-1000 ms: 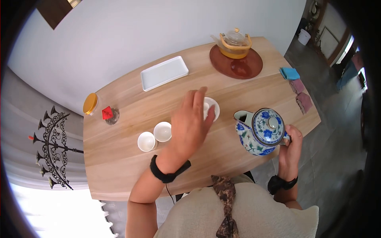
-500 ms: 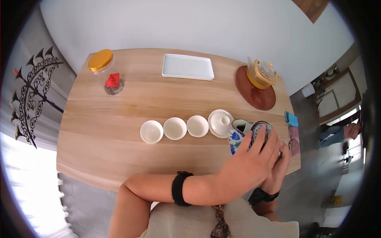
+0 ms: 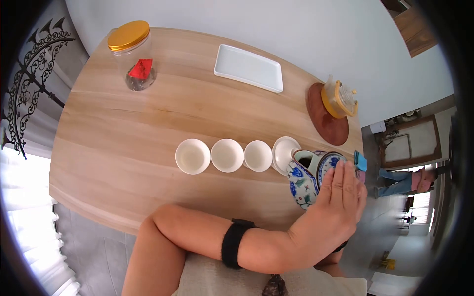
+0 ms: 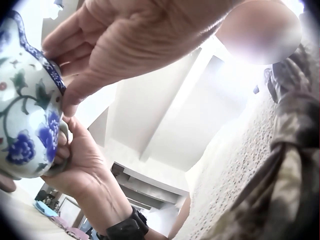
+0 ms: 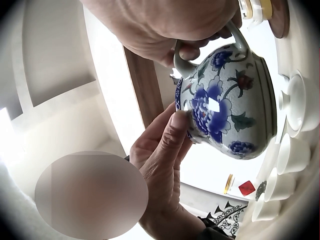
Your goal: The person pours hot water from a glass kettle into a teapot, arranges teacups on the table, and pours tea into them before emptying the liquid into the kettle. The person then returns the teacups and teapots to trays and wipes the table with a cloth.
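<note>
My right hand (image 4: 82,160) grips the handle (image 5: 183,64) of a white teapot (image 3: 302,186) painted with blue flowers. It holds the teapot over the table's right side, the spout toward the cups. My left hand (image 3: 328,214) lies over the teapot's lid (image 3: 328,162) with fingers extended; its thumb (image 5: 172,135) touches the rim. In the head view the left hand hides most of the right. Near the spout stands a white lidded bowl (image 3: 285,157). Three white cups, one nearest it (image 3: 257,156), a middle one (image 3: 227,155) and a left one (image 3: 192,156), stand in line.
A white tray (image 3: 249,69) lies at the back. A glass teapot (image 3: 339,98) stands on a brown round board (image 3: 326,121) at back right, with folded cloths (image 3: 360,161) nearby. A gold-lidded jar (image 3: 133,54) stands back left, a candle stand (image 3: 29,81) beyond. Another person (image 3: 410,181) is far right.
My left hand has gone from the lidded bowl over to the teapot's lid. The teapot has come close beside the bowl. The head view has turned and drawn nearer the cups.
</note>
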Demonstrator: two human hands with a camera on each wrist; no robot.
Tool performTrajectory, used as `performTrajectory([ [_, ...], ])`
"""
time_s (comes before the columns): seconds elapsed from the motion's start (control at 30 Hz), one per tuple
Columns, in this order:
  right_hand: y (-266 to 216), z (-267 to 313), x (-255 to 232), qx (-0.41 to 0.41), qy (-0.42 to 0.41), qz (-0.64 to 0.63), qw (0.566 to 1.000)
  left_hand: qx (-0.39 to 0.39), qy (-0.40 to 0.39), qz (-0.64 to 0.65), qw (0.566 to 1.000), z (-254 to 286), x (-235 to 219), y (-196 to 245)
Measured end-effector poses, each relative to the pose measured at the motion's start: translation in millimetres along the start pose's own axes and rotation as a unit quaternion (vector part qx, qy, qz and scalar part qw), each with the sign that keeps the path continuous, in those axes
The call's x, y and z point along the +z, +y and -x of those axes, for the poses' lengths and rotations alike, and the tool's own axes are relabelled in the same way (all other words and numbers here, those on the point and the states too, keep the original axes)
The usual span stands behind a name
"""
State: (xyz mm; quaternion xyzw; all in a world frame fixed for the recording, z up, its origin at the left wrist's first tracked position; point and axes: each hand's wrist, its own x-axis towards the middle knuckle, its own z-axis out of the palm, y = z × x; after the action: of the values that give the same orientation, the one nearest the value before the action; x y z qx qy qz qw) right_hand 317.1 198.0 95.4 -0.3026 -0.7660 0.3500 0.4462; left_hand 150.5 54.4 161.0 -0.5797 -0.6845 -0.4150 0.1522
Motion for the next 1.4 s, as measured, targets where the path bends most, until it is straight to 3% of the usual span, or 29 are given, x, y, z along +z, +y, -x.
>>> performTrajectory([
  [0.07,-9,-4,3,0.085,0.013,-0.103,0.991,-0.002,-0.003,-0.01,1.0,-1,-2,-1],
  [0.1,-15,-7,5,0.087,0.01,-0.101,0.991,-0.005,-0.002,-0.005,1.0,-1,-3,0],
  [0.27,-54,-31,24,0.255,-0.018,-0.213,0.943,-0.032,-0.031,0.019,0.999,1,1,6],
  [0.37,-95,-40,55,0.27,-0.02,-0.216,0.938,-0.02,-0.031,0.028,0.999,0,-1,2],
  [0.5,-74,-45,34,0.236,0.008,-0.221,0.946,-0.03,-0.015,0.038,0.999,-1,2,3],
  [0.57,-73,-53,22,0.239,-0.089,-0.166,0.953,-0.038,-0.01,0.038,0.999,-2,5,5],
  [0.67,-64,-52,18,0.228,-0.05,-0.171,0.957,-0.045,0.0,0.045,0.998,-5,6,5],
  [0.7,-80,-48,36,0.229,-0.051,-0.169,0.957,-0.044,0.001,0.046,0.998,-6,6,4],
  [0.73,-109,-40,70,0.018,-0.043,-0.035,0.998,-0.042,0.003,0.047,0.998,-7,6,4],
  [0.77,-125,-36,89,-0.195,-0.032,0.1,0.975,-0.043,0.003,0.047,0.998,-8,6,4],
  [0.8,-121,-36,83,-0.195,-0.033,0.1,0.975,-0.051,0.007,0.052,0.997,-8,6,5],
  [0.87,-105,-37,55,-0.197,-0.156,0.199,0.947,-0.059,0.011,0.057,0.997,-10,7,5],
  [0.9,-95,-41,44,-0.197,-0.157,0.198,0.947,-0.059,0.012,0.056,0.997,-10,6,5],
  [0.97,-80,-49,27,0.016,-0.169,0.182,0.969,-0.06,0.013,0.056,0.997,-10,7,5],
  [1.07,-81,-49,26,0.013,-0.14,0.128,0.982,-0.067,0.023,0.066,0.995,-11,9,5],
  [1.2,-87,-56,29,-0.001,-0.155,0.146,0.977,-0.072,0.028,0.076,0.994,-13,10,5],
  [1.23,-94,-63,36,0.136,-0.061,-0.011,0.989,-0.073,0.028,0.072,0.994,-13,10,5],
  [1.27,-98,-66,41,0.267,0.036,-0.167,0.948,-0.074,0.028,0.073,0.994,-13,10,5],
  [1.3,-98,-61,44,0.267,0.035,-0.167,0.949,-0.078,0.026,0.072,0.994,-13,10,5],
  [1.33,-96,-53,47,0.023,-0.057,0.009,0.998,-0.081,0.023,0.071,0.994,-13,9,5],
  [1.37,-95,-49,48,-0.223,-0.144,0.183,0.947,-0.083,0.023,0.072,0.994,-14,9,5],
  [1.4,-94,-48,47,-0.223,-0.146,0.183,0.946,-0.09,0.019,0.071,0.993,-14,8,6],
])
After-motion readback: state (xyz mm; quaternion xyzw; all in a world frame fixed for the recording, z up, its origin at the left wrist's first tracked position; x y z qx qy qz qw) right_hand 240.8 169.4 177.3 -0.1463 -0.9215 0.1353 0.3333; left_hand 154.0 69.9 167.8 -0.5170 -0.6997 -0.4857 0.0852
